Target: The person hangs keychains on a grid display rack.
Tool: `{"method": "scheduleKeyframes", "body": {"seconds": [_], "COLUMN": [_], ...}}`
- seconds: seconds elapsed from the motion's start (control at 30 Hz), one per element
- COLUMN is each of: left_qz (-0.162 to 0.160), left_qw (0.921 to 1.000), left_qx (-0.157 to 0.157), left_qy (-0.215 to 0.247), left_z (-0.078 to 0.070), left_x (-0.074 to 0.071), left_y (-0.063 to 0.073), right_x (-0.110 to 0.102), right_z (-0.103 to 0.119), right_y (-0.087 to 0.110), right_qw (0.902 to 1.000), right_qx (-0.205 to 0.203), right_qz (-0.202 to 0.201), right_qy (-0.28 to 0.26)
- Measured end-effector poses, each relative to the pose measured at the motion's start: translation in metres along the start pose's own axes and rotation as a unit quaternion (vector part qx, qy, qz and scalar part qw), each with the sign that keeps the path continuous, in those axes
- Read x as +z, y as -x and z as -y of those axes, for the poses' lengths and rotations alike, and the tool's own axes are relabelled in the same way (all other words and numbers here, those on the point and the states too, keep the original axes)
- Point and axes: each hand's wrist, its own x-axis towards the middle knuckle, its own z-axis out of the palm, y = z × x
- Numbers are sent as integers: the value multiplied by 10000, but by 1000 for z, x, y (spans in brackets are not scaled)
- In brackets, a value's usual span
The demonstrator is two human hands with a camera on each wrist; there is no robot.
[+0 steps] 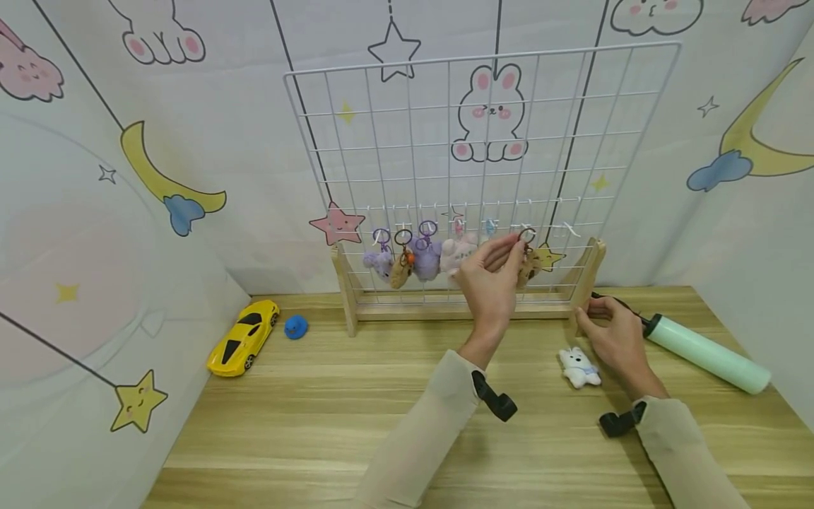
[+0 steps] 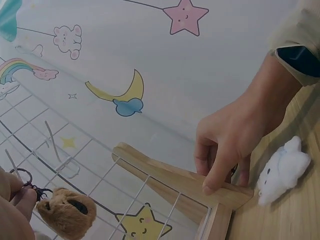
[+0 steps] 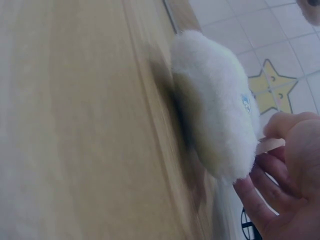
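My left hand [image 1: 488,286] is up at the wire grid rack [image 1: 445,62], pinching the ring of a brown plush keychain [image 2: 67,212] by its fingertips. That plush hangs in front of the lower right of the grid, near an empty white hook [image 2: 52,142]. My right hand [image 1: 615,336] grips the rack's right wooden foot [image 2: 175,175], thumb on one side and fingers on the other. Beside this hand a white plush [image 1: 579,367] with a blue scarf lies on the table; it looms large in the right wrist view.
Along the hooks hang purple plush keychains [image 1: 427,260], a tan one [image 1: 401,271] and a pink-white one [image 1: 456,253]. A yellow toy car [image 1: 244,339] and a small blue toy [image 1: 295,326] stand at the left. A pale green cylinder [image 1: 709,353] with a black end lies right.
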Motion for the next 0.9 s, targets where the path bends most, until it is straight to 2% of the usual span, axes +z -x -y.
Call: {"method": "scheduleKeyframes", "body": {"seconds": [0.2,0.3,0.47,0.57,0.67,0.73,0.8,0.9], "left_qz": [-127,-94,556,979,1377,1724,2166,2964], "left_qw": [9996,9989,9952,9926,9881,9804,9667,9337], "left_qx": [202,435,799,692,357,79,-217,-488], "left_qy": [-133,-162,-119,-186,-579,-954,-1346,-1949], "left_z": [-1,-1,8,18,31,41,49,61], "left_x": [-7,-11,-14,-15,-17,-18,-20,-22], "left_y": [4,7,21,31,41,47,53,60], "right_x": [0,0,-1,-1,0,0,0,0], "right_z": [0,1,3,3,3,2,2,2], "right_y": [1,1,0,0,-1,0,0,0], "right_qw": [10000,10000,10000,10000,10000,10000,10000,10000], "right_qx": [6,-17,-9,-13,-7,-8,-15,-29], "right_qz": [45,50,3,-45,-59,-54,-42,-38], "right_qy": [-16,-17,9,41,64,63,46,13]}}
